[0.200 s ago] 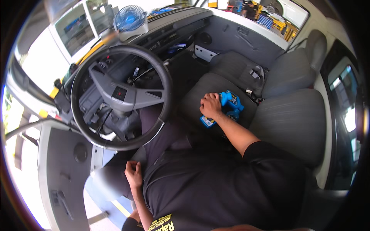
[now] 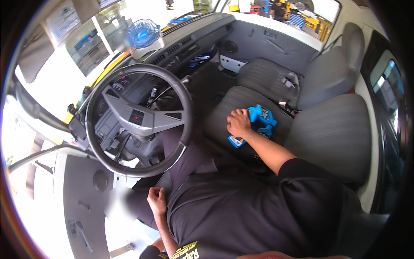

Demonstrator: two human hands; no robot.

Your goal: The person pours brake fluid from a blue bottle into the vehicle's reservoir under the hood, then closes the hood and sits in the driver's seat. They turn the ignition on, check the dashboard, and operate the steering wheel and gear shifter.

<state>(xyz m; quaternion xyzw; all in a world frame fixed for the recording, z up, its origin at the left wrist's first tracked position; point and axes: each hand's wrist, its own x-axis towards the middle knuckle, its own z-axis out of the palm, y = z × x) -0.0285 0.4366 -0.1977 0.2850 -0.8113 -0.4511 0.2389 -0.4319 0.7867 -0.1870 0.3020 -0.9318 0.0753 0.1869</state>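
Over a blue plastic bottle (image 2: 236,141) on the grey seat (image 2: 233,101), my right hand (image 2: 239,123) is closed, its fingers curled around the bottle's upper part. The palm hides most of that bottle. Lying against it on the cushion are more blue bottles, one with a dark label (image 2: 264,115). My left hand (image 2: 156,201) rests by my thigh, left of my torso and below the steering wheel (image 2: 187,112). Its fingers are curled in, and nothing shows in them.
A seat belt buckle (image 2: 288,82) lies on the far seat. The dashboard carries a small blue fan (image 2: 143,33). At left, the driver's door (image 2: 84,190) stands open. Seat backrests (image 2: 332,134) rise at right. Beyond the far window a person (image 2: 278,9) stands among workshop equipment.
The view has shifted slightly, so the cab sits a little lower in the picture. Both hands keep their places, the right one on the blue bottle.
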